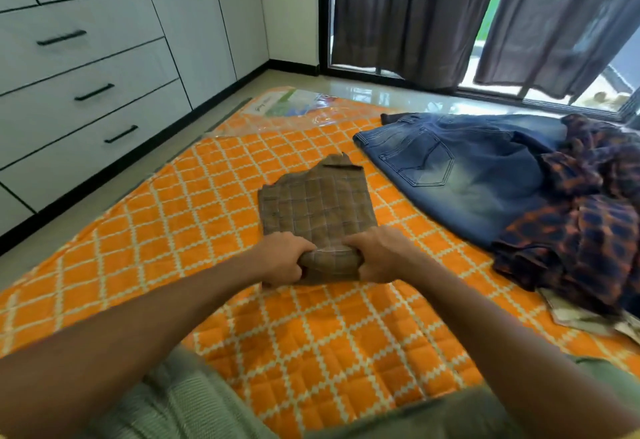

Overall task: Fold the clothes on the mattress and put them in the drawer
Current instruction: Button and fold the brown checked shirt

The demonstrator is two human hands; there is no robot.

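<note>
A brown checked shirt [317, 203] lies folded into a narrow strip in the middle of the orange quilted mattress [207, 203], collar pointing away from me. My left hand [282, 260] grips its near edge from the left. My right hand [377, 255] grips the same edge from the right, and that edge is curled up between the two hands. Blue jeans [464, 175] lie spread out to the right. A dark blue and orange checked shirt [581, 220] is heaped over the jeans' right side. White drawers with black handles [93, 92] line the left wall.
A light patterned garment [581, 317] pokes out under the heap at the right edge. Dark curtains [415, 19] hang over a glass door at the back. A strip of floor [114, 182] separates the mattress from the drawers. A plastic-wrapped label [287, 106] covers the mattress's far corner.
</note>
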